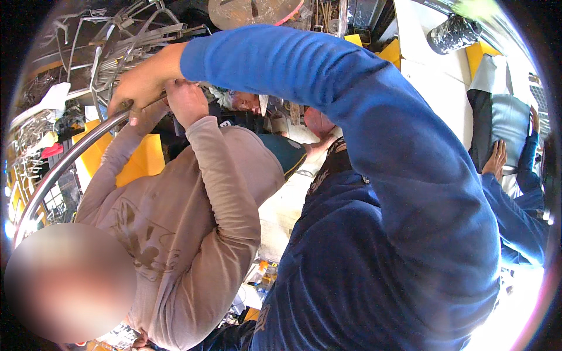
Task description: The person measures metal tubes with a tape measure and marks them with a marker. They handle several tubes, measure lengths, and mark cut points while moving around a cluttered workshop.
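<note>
My right arm, in a blue sleeve, reaches across to the upper left. There my right hand (147, 76) is closed around a curved, shiny metal tube (73, 153), which bends down toward the left rim. Right beside it, a co-worker in a beige sweatshirt (175, 216) has one fist (187, 104) raised close to my wrist. The co-worker's other hand, partly covered by mine, is at the tube near my fingers. How the tube continues beyond our hands is hidden. My left hand does not show.
Tangled metal rods and frames (117, 47) fill the upper left. Yellow pieces (143, 159) lie behind the co-worker's arm. A round brown plate (252, 11) is at the top. At the far right, another person's hand (497, 157) rests by a grey and black surface.
</note>
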{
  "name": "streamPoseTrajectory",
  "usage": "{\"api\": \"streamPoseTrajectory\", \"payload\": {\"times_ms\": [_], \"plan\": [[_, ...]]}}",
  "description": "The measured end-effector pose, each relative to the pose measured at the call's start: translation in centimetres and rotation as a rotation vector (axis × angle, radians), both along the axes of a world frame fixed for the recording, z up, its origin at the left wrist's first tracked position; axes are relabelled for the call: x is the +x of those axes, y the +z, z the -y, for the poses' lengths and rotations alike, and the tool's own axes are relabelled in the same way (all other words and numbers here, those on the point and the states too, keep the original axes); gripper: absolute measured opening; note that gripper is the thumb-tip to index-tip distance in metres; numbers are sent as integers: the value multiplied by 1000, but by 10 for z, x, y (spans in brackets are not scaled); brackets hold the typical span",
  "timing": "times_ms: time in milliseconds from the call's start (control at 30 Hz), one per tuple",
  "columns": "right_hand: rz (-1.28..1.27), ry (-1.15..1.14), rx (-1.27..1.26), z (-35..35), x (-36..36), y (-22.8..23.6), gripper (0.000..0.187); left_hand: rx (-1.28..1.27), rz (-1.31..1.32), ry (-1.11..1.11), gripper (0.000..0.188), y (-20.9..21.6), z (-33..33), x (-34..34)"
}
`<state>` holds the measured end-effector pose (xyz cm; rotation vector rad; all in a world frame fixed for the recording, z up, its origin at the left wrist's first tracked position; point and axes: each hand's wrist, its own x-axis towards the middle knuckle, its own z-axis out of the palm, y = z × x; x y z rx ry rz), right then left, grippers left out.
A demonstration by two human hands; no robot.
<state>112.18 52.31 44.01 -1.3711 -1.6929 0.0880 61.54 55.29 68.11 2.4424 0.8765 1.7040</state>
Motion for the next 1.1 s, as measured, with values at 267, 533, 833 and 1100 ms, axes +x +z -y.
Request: {"api": "streamPoseTrajectory", "payload": {"times_ms": [267, 533, 833, 1100], "plan": [[-55, -14, -40, 14, -3, 1, 62, -29, 20, 9, 36, 2, -4, -5], [-29, -172, -131, 16, -25, 4, 59, -231, -22, -181, 39, -5, -30, -41], [-110, -607, -313, 32, -74, 25, 46, -237, -381, -494, 47, 1, -59, -62], [-156, -866, -130, 91, -119, 40, 48, -341, -322, -733, 45, 6, -72, -66]]}}
